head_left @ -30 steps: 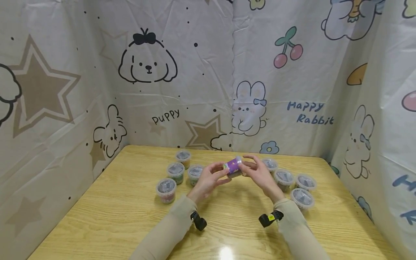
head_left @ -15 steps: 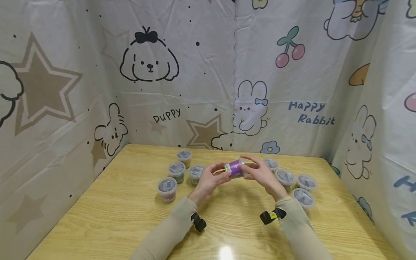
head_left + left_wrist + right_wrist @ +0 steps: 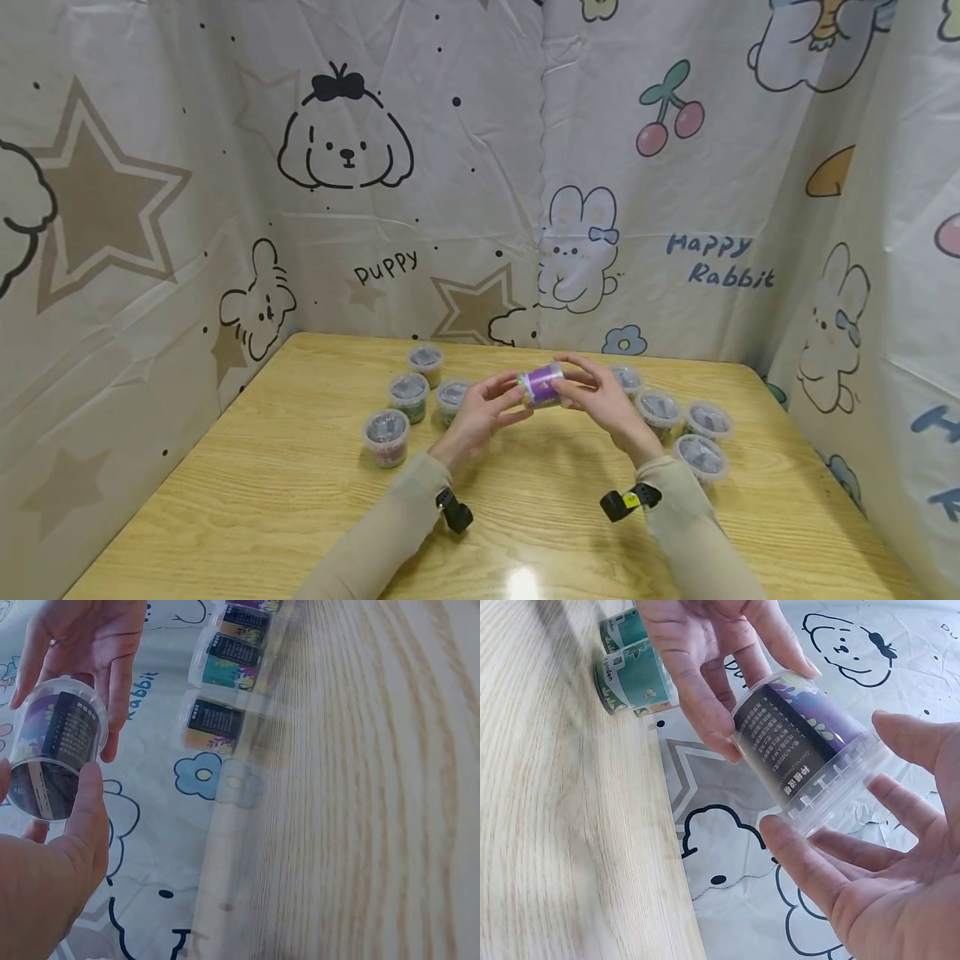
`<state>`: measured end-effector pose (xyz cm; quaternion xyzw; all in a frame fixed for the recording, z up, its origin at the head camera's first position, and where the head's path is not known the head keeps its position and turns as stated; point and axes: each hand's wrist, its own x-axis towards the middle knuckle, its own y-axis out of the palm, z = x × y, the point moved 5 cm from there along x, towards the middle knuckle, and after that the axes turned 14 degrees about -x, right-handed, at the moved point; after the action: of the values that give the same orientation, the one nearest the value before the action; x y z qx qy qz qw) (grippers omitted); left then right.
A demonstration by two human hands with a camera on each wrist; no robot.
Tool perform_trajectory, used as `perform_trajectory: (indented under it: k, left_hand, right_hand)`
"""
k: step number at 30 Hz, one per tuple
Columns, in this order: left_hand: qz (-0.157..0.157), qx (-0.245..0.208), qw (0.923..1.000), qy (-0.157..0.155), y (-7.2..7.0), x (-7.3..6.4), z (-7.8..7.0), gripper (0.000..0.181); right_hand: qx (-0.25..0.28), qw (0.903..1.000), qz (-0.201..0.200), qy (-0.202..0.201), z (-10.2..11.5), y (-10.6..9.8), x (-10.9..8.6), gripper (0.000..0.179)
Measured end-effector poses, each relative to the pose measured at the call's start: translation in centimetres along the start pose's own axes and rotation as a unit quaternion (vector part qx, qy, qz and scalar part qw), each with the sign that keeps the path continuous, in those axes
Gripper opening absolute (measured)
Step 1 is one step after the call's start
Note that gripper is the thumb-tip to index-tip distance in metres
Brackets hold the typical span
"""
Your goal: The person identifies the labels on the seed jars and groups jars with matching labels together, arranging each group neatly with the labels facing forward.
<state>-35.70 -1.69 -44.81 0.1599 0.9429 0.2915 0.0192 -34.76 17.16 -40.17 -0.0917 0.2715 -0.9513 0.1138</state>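
A clear plastic tub (image 3: 542, 386) with a purple and black printed label is held tilted on its side above the table. My left hand (image 3: 480, 415) grips its base end between thumb and fingers. At the lidded end, my right hand (image 3: 603, 404) holds it with thumb and fingertips around the rim. In the left wrist view the tub (image 3: 60, 742) shows its dark base towards my left hand (image 3: 52, 885). White lettering on the black part of the tub's label (image 3: 787, 742) faces the right wrist camera.
Several lidded tubs stand on the wooden table (image 3: 517, 533): a left group including a reddish one (image 3: 386, 437) and a green one (image 3: 408, 397), and a right group including a near one (image 3: 700, 458). A printed cloth (image 3: 465, 167) hangs behind the table and along its sides.
The tub has turned a little between my hands, and more of its purple label faces the head camera. Both hands keep hold of it in nearly the same place.
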Motion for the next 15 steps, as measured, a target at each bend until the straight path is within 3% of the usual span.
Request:
perform_trajectory:
  k: [11,15]
  left_hand:
    - [-0.009,0.023,0.9993,0.026,0.07,-0.19,-0.12,0.05]
    - [0.001,0.038,0.9984,0.041,0.09,-0.14,-0.07,0.05]
  right_hand:
    - [0.004,0.9999,0.004,-0.012,0.2,0.13,-0.07,0.056]
    - [0.008,0.9999,0.006,-0.008,0.2,0.15,-0.09,0.056]
